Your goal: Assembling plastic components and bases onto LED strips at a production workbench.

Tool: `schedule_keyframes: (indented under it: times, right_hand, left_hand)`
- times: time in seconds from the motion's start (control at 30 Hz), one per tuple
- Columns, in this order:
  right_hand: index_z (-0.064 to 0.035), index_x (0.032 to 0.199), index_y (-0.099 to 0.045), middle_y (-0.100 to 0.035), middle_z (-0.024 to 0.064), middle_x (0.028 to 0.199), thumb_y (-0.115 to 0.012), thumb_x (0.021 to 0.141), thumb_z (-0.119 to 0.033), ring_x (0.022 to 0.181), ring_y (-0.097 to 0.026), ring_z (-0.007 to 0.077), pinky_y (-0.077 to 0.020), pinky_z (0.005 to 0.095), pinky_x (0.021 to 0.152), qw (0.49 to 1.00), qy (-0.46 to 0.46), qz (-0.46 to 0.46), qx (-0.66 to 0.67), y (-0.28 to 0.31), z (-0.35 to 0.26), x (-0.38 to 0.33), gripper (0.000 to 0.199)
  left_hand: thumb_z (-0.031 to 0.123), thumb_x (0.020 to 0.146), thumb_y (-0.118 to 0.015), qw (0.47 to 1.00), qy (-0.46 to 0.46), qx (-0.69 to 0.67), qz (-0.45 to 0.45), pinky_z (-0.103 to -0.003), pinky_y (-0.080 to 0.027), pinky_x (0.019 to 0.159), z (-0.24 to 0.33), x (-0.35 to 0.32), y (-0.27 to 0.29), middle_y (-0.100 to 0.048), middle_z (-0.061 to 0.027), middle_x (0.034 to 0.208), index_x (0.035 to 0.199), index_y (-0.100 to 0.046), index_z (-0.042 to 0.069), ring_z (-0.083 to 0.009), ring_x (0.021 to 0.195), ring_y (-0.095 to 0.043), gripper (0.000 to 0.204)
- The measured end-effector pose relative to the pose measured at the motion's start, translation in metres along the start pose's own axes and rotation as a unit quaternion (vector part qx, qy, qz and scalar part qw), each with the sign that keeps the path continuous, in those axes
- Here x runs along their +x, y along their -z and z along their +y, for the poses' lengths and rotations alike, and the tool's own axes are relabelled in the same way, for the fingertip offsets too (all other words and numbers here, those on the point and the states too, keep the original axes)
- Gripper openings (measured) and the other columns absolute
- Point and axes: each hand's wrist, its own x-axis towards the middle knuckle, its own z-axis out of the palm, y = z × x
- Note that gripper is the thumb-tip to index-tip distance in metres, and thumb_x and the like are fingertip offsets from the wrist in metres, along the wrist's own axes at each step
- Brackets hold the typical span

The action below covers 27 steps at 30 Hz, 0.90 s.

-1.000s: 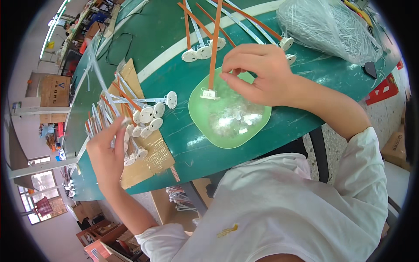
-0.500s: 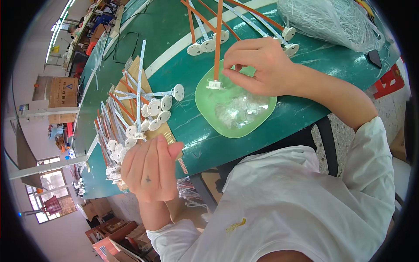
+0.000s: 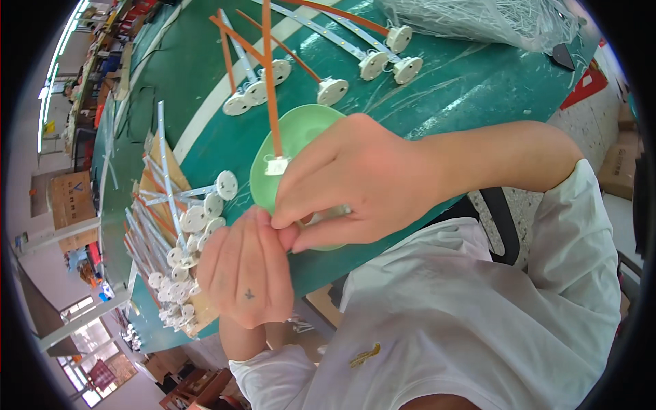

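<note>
My left hand (image 3: 247, 273) is closed at the table's front edge, its thumb and fingertips pressed together. My right hand (image 3: 365, 184) reaches across the green plastic bowl (image 3: 263, 181), and its pinched fingers meet the left fingertips. Whatever lies between the fingers is hidden. An orange strip (image 3: 271, 102) with a small white end piece (image 3: 276, 165) lies over the bowl, just beyond my right fingers. The right hand covers most of the bowl's inside. Beside my left hand is a pile of light strips with round white discs (image 3: 194, 219).
More strips with white discs (image 3: 333, 91) lie on the green table (image 3: 444, 89) beyond the bowl. A clear plastic bag (image 3: 478, 20) of thin pale strands sits at the far right. Brown card (image 3: 164, 150) lies under the left pile. A black chair (image 3: 502, 225) stands near the table.
My right hand has come from over the bowl, left and nearer, to my left hand; their fingertips now meet. The clear pieces in the bowl are now mostly covered. The view has shifted.
</note>
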Motion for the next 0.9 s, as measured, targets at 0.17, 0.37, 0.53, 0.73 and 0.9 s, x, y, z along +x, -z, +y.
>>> schedule_keyframes:
  times: [0.17, 0.37, 0.53, 0.73, 0.9]
  right_hand:
    - [-0.0078, 0.081, -0.071, -0.071, 0.0045, 0.08, -0.078, 0.078, -0.009, 0.066, -0.066, 0.0217, -0.0502, 0.0312, 0.054, 0.996, -0.074, -0.043, 0.001, 0.002, 0.006, -0.001, 0.007]
    - [-0.0083, 0.088, -0.07, -0.071, 0.0059, 0.086, -0.078, 0.076, -0.012, 0.069, -0.067, 0.0241, -0.0515, 0.0331, 0.056, 0.963, 0.011, -0.032, -0.267, 0.011, 0.023, 0.004, 0.014]
    - [-0.0067, 0.092, -0.07, -0.069, 0.0076, 0.091, -0.079, 0.073, -0.013, 0.072, -0.067, 0.0263, -0.0542, 0.0338, 0.059, 0.927, -0.013, -0.113, -0.357, 0.001, 0.035, 0.005, 0.022]
    - [-0.0014, 0.092, -0.068, -0.069, 0.0119, 0.098, -0.076, 0.077, 0.001, 0.089, -0.07, 0.0233, -0.0581, 0.0337, 0.077, 0.968, -0.09, -0.011, -0.235, 0.009, 0.005, 0.016, 0.017]
    - [0.0071, 0.109, -0.061, -0.066, 0.0176, 0.113, -0.066, 0.087, 0.01, 0.107, -0.066, 0.0208, -0.0553, 0.0336, 0.092, 0.974, -0.158, 0.02, 0.161, 0.002, -0.001, 0.012, 0.023]
  left_hand:
    - [0.004, 0.083, -0.074, 0.999, 0.025, -0.001, -0.021, -0.032, -0.049, 0.054, -0.002, -0.01, -0.007, -0.068, -0.0156, 0.075, 0.086, -0.067, -0.01, -0.024, 0.067, -0.069, 0.016]
    - [0.006, 0.083, -0.077, 0.975, 0.193, -0.107, 0.017, -0.031, -0.05, 0.056, -0.019, -0.039, -0.031, -0.067, -0.0098, 0.073, 0.087, -0.069, -0.002, -0.0241, 0.062, -0.065, 0.012]
    - [-0.005, 0.082, -0.073, 0.93, 0.335, -0.152, 0.007, -0.028, -0.053, 0.059, -0.009, -0.04, -0.032, -0.07, -0.0131, 0.077, 0.092, -0.069, -0.004, -0.0225, 0.06, -0.067, 0.011]
    - [-0.004, 0.09, -0.065, 0.768, 0.508, -0.364, 0.14, -0.028, -0.055, 0.078, 0.002, -0.034, -0.022, -0.072, -0.0128, 0.097, 0.116, -0.065, -0.006, -0.0168, 0.086, -0.07, 0.026]
    - [0.014, 0.098, -0.062, 0.537, 0.449, -0.7, 0.143, -0.04, -0.042, 0.107, 0.008, -0.034, -0.025, -0.058, -0.0183, 0.135, 0.137, -0.051, -0.007, -0.0244, 0.126, -0.054, 0.046]
